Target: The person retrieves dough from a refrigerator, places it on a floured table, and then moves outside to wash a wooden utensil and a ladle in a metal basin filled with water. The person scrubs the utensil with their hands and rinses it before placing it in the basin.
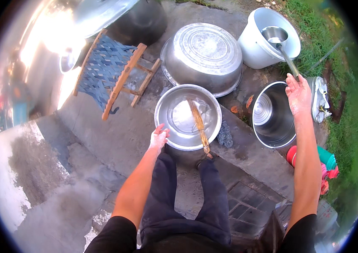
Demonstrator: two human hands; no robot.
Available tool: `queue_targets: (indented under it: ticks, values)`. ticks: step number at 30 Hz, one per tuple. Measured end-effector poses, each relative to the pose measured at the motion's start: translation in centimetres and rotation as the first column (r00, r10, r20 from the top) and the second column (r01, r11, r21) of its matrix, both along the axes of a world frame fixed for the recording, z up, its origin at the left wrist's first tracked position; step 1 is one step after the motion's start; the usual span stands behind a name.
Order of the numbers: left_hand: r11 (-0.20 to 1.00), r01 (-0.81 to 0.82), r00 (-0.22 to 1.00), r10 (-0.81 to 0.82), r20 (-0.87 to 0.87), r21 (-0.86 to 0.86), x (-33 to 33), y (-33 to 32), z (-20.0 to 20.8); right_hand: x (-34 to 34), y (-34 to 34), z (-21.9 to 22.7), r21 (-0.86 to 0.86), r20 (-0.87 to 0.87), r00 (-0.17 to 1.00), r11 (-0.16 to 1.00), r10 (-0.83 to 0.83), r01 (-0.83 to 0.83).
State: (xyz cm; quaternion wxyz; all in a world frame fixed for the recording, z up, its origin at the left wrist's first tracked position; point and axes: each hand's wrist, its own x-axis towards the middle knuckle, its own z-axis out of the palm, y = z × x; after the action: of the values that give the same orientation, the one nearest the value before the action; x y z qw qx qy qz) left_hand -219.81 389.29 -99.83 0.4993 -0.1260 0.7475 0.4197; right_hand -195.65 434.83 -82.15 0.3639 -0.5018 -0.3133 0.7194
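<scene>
A shallow metal basin (171, 137) sits in front of my feet. Across it lies a long brown stick-like brush or whisk (198, 120), whose exact kind I cannot make out. My left hand (159, 137), whitish on the fingers, is at the basin's left rim with its fingers apart; whether it touches the rim is unclear. My right hand (298, 93) reaches out to the right, its fingers closed on the handle end of a metal dipper (289, 61). The dipper's bowl rests inside a white bucket (255, 44).
A large upturned metal basin (202, 46) lies beyond. Below my right hand is an open metal pot (272, 114). A dark scouring pad (225, 135) lies beside the basin. A woven stool (107, 67) stands left, near a large dark pot (145, 23). Colourful containers (326, 158) border the grass.
</scene>
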Motion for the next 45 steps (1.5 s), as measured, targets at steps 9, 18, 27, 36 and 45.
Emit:
queue_targets:
  ticks: [9,18,27,36,45]
  values:
    - [0.988,-0.149,0.976,0.152,0.158,-0.030,-1.7,3.1,-9.6,-7.9,-32.0,-18.2,-0.582,-0.009,0.838,0.679,0.545,-0.448]
    - [0.702,-0.689,0.682,0.547,0.485,0.178,-1.1,4.8,-13.9,-14.8,-32.5,-35.5,-0.041,0.402,0.903,0.988,0.153,-0.150]
    - [0.538,-0.807,0.459,0.317,0.830,0.241,-0.4,8.4,-8.8,-19.0,-33.3,-31.4,-0.543,-0.819,0.523,0.618,-0.239,-0.569]
    - [0.684,-0.719,0.625,0.560,0.543,0.122,0.4,10.8,-5.9,-21.4,-33.0,-24.8,0.381,0.463,0.841,0.793,0.281,-0.475]
    - [0.886,-0.288,0.889,0.106,0.446,0.364,-1.4,6.1,-12.4,-19.2,-35.3,-26.4,-0.687,-0.500,0.763,0.724,-0.410,-0.061]
